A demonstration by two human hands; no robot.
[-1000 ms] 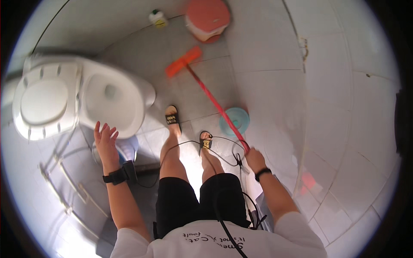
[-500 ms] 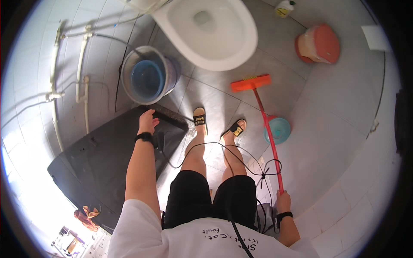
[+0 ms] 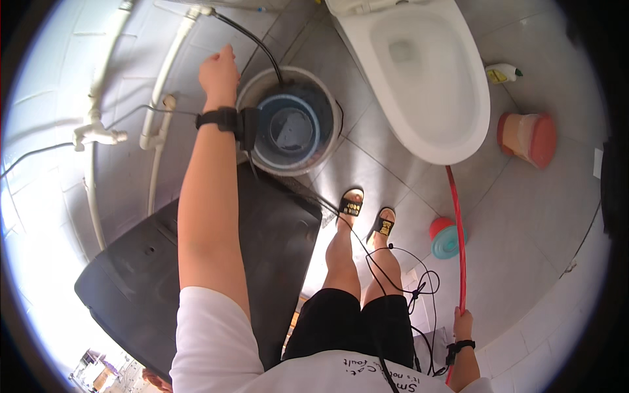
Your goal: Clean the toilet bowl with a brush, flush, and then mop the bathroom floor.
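Observation:
My right hand (image 3: 462, 324) is wrapped round the long red handle of a floor squeegee (image 3: 461, 255) at lower right. The handle runs forward to the white toilet (image 3: 452, 141), whose rim hides the squeegee's head. My left arm stretches far forward, and my left hand (image 3: 219, 71) hovers with fingers curled in and nothing visible in them. It is left of a large bucket (image 3: 325, 124) with a blue basin (image 3: 313, 137) inside, holding water. White pipes (image 3: 171, 56) on the tiled wall lie just beyond that hand. A dark hose (image 3: 252, 40) leads from a pipe into the bucket.
A dark slab-like surface (image 3: 216, 262) fills the lower left. On the grey floor stand a red-lidded bin (image 3: 531, 137), a green-capped bottle (image 3: 503, 73) and a small teal basin (image 3: 446, 243). Loose black cables (image 3: 419, 295) hang before my legs. A tap (image 3: 98, 134) sits on the left wall.
My left hand has moved forward past the bucket toward the pipes, its fingers now curled. The squeegee's head has gone out of sight behind the toilet. My view has shifted left and forward.

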